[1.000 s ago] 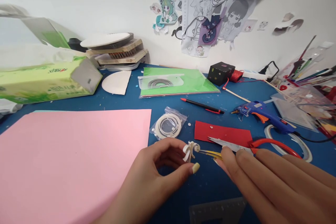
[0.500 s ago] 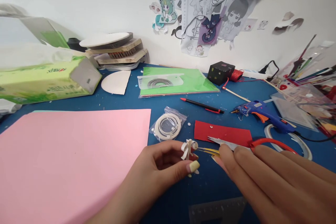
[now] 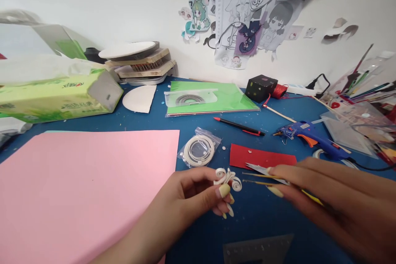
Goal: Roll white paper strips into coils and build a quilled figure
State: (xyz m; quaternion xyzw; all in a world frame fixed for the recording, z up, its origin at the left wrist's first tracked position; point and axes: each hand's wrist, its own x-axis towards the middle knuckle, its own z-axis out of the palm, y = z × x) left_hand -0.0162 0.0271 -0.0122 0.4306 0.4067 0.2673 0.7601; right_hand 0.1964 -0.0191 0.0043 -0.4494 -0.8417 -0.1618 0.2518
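Observation:
My left hand [image 3: 198, 198] pinches a small white curled paper piece [image 3: 228, 178] between thumb and fingers, just above the blue mat. My right hand [image 3: 334, 206] grips thin yellow tweezers [image 3: 262, 178], whose tips point left and stop a little short of the paper piece. Scissors [image 3: 266, 169] with red handles lie under my right hand, their blades resting on a red paper strip [image 3: 262, 157]. A large pink sheet [image 3: 77, 189] lies to the left of my left hand.
A bag of white paper strips [image 3: 199, 149], a red-tipped pen [image 3: 238, 126], a blue glue gun [image 3: 312, 136], green sheets [image 3: 210, 97], a black box [image 3: 260, 87] and a green tissue pack [image 3: 55, 95] lie on the blue mat [image 3: 253, 222]. A ruler [image 3: 256, 249] is at the front edge.
The tweezers have drawn back to the right, off the paper piece. My left hand has turned the paper piece, so its coils now show uncurled to the right.

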